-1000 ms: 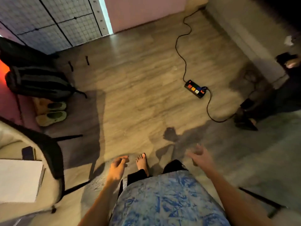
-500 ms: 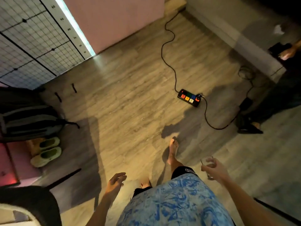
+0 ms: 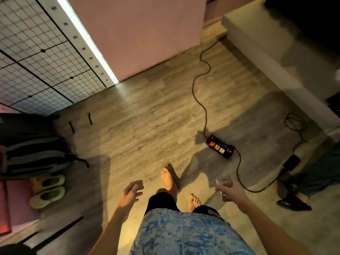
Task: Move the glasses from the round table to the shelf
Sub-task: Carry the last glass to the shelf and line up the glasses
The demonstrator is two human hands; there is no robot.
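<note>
My right hand [image 3: 232,190] wraps around a glass [image 3: 224,184], kept upright so I can carry it. My left hand [image 3: 131,193] is spread and empty.

A clear drinking glass [image 3: 224,186], blurred, sits roughly upright in the right hand [image 3: 232,190], carried above the wooden floor [image 3: 147,126].

Clear glass [image 3: 224,186]; matt wood-look floor [image 3: 147,116]; plastic power strip [image 3: 219,146]; patterned cloth shirt [image 3: 184,234].
</note>
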